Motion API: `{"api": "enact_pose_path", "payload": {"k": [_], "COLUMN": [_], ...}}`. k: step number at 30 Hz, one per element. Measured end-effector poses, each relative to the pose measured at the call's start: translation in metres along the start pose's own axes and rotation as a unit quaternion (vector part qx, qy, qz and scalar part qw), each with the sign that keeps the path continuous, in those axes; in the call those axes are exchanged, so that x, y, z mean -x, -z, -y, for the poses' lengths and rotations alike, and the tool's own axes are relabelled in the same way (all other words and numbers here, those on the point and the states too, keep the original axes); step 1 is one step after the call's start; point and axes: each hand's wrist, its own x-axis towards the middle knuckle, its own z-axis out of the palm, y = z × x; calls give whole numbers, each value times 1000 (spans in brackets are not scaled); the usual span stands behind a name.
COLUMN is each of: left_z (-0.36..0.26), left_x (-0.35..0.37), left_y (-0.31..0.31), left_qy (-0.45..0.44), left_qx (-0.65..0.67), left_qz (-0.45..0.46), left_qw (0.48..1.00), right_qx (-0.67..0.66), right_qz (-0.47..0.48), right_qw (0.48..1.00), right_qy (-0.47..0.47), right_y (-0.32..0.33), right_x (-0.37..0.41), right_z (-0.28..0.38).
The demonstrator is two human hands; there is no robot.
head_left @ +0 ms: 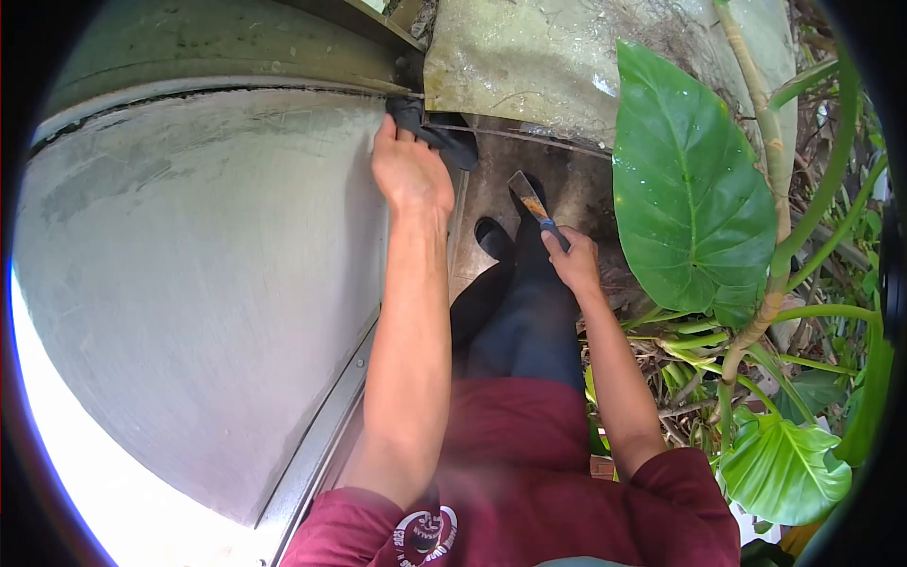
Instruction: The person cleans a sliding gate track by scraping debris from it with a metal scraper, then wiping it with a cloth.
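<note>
My left hand [408, 170] presses a dark cloth [436, 132] against the lower corner of a large grey glass panel [208, 274], where the panel meets its metal frame [326, 435]. My right hand [570, 257] grips the handle of a putty knife [531, 200], whose flat blade points up and away, clear of the panel. The blade carries some orange-brown residue. Below the hands I see my dark trousers and a shoe [491, 236].
A concrete slab [529, 66] lies beyond the panel corner. Big green leaves [685, 180] and thick plant stems [770, 142] crowd the right side. Dry leaf litter covers the ground near my right arm.
</note>
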Motion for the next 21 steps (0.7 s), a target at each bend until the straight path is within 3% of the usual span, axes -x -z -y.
{"api": "enact_pose_path", "payload": {"k": [4, 8, 11, 16, 21], "left_z": [-8, -11, -36, -84, -144], "left_x": [-1, 20, 46, 90, 136], "left_y": [-3, 2, -9, -41, -56], "left_qy": [4, -87, -150, -253, -297], "left_qx": [-19, 21, -26, 8, 47], "left_qz": [-18, 42, 49, 120, 189], "left_qw": [1000, 995, 987, 960, 935], "right_qx": [16, -1, 4, 30, 33], "right_qz": [12, 5, 10, 36, 37], "right_qw": [1000, 1000, 1000, 999, 992], "right_qy": [-8, 1, 12, 4, 115], "right_y": [3, 7, 10, 19, 35], "right_x": [0, 7, 10, 33, 74], "right_z": [6, 10, 13, 35, 68]}}
